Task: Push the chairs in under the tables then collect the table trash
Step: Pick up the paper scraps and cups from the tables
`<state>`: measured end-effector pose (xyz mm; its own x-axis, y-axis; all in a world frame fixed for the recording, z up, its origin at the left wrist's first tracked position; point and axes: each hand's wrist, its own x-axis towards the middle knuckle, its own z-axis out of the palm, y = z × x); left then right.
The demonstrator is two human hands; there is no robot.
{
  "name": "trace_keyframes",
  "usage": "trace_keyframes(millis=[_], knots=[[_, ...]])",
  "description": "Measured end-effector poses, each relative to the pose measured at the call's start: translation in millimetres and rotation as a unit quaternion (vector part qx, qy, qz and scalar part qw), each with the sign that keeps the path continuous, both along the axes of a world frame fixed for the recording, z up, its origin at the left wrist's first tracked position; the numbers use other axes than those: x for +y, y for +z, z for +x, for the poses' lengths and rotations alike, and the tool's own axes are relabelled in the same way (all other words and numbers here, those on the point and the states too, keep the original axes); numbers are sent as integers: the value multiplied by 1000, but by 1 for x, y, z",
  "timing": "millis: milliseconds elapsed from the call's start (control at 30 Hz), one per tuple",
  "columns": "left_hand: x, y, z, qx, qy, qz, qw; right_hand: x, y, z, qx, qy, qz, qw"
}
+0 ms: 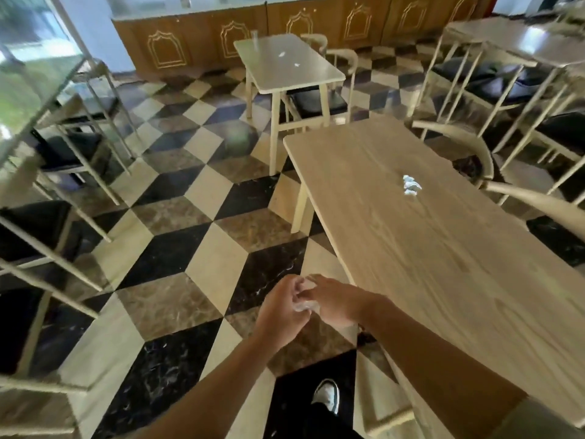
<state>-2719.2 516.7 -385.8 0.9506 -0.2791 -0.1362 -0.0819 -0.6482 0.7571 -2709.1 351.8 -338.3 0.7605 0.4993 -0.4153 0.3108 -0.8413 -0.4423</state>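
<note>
Both hands, left (280,307) and right (332,301), curled together around a small white wad (305,306). More trash (411,185) far ahead and right, on the table (443,264).

A checkered floor (202,198) runs back to brown cabinets (196,42) — a window (28,68) stands left.

Probably a café: wooden tables (443,236), matching chairs (316,99), serving counter (285,30) behind
</note>
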Motion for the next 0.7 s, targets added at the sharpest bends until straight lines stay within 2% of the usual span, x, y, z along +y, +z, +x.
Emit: trace_keyframes(millis=[67,100,167,233,333,467,533,633,700], knots=[[-14,0,53,10,-6,30,1000,-19,-8,53,16,0,63,998],[-24,3,82,9,-16,40,999,-34,-7,80,21,-31,101,994],[-41,13,131,20,-26,36,999,-65,1,125,-4,-121,143,982],[-70,16,180,39,-22,16,999,-104,2,163,-13,-231,196,953],[-115,13,242,35,-38,5,999,-162,-14,212,12,-419,275,865],[-171,-5,328,27,-92,17,995,-234,-62,259,-31,-640,276,716],[-189,-17,364,25,-125,18,992,-263,-91,266,-7,-725,246,643],[-217,-43,432,32,-197,27,980,-301,-132,283,9,-830,145,538],[-234,-50,466,17,-225,20,974,-314,-139,300,1,-867,100,489]])
